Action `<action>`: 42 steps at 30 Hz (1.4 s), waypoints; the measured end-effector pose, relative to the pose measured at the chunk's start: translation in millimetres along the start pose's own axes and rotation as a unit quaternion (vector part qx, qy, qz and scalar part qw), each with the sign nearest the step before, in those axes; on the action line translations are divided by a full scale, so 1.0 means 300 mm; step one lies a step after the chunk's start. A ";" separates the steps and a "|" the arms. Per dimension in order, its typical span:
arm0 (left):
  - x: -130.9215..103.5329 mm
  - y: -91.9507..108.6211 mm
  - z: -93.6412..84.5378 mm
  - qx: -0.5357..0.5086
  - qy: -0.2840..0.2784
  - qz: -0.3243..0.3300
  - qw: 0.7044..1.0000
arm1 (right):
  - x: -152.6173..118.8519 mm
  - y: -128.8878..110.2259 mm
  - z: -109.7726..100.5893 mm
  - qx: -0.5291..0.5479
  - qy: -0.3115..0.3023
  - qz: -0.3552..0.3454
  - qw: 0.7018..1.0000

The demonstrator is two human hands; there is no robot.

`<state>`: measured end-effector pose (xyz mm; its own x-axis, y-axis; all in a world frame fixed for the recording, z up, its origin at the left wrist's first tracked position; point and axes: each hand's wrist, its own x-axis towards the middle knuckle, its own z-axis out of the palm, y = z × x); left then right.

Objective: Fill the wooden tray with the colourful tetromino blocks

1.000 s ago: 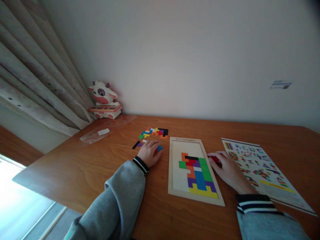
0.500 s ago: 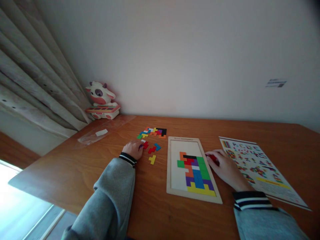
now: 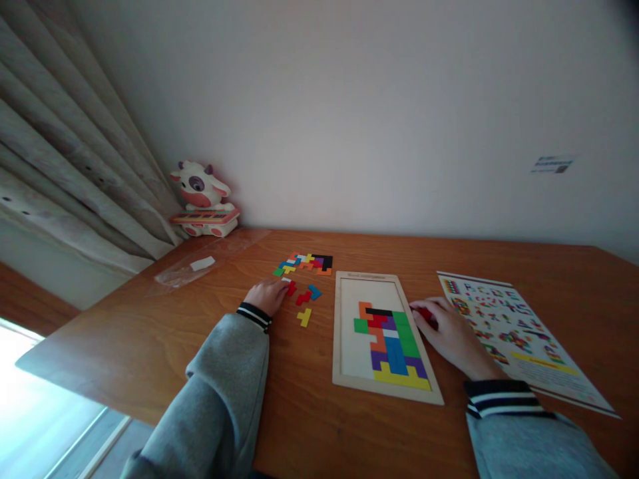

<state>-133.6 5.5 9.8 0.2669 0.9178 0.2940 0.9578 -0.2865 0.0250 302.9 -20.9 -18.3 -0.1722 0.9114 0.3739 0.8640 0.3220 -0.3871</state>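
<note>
A wooden puzzle board (image 3: 338,332) lies on the table, its right and lower part filled with coloured block pieces. My right hand (image 3: 442,326) rests at the board's right edge, fingers closed on a red piece (image 3: 430,317). Left of the board, my left hand (image 3: 266,296) is by the loose pieces, its fingertips next to a red piece (image 3: 291,288); its fingers are curled together and what they hold, if anything, is hidden. Near it lie another red piece (image 3: 303,298), a blue piece (image 3: 314,292) and a yellow piece (image 3: 304,317).
Several more pieces (image 3: 309,262) form a cluster behind. A printed pattern sheet (image 3: 519,332) lies at the right, partly under my right hand. A clear plastic bag (image 3: 172,276) and a cow toy with a keyboard (image 3: 204,199) stand at the back left.
My left hand has shifted very slightly, and the dark purple bit seen at its fingertips before no longer shows. My right hand has stayed put with the red piece.
</note>
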 end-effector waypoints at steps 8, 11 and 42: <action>0.003 0.002 0.006 -0.033 0.032 0.020 0.999 | 0.002 0.000 -0.002 0.004 -0.003 -0.004 1.000; 0.006 -0.004 0.016 -0.040 0.041 0.021 0.998 | 0.003 0.006 0.000 0.003 0.001 -0.014 1.000; -0.037 0.444 -0.047 -0.299 0.161 0.236 0.911 | 0.008 0.013 0.000 -0.046 0.038 -0.022 0.998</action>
<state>-10.6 -46.6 23.3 0.4961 0.5538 0.6688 0.4898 -0.8145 0.3111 305.8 -17.6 -18.9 -0.1771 0.8737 0.4530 0.8965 0.3331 -0.2920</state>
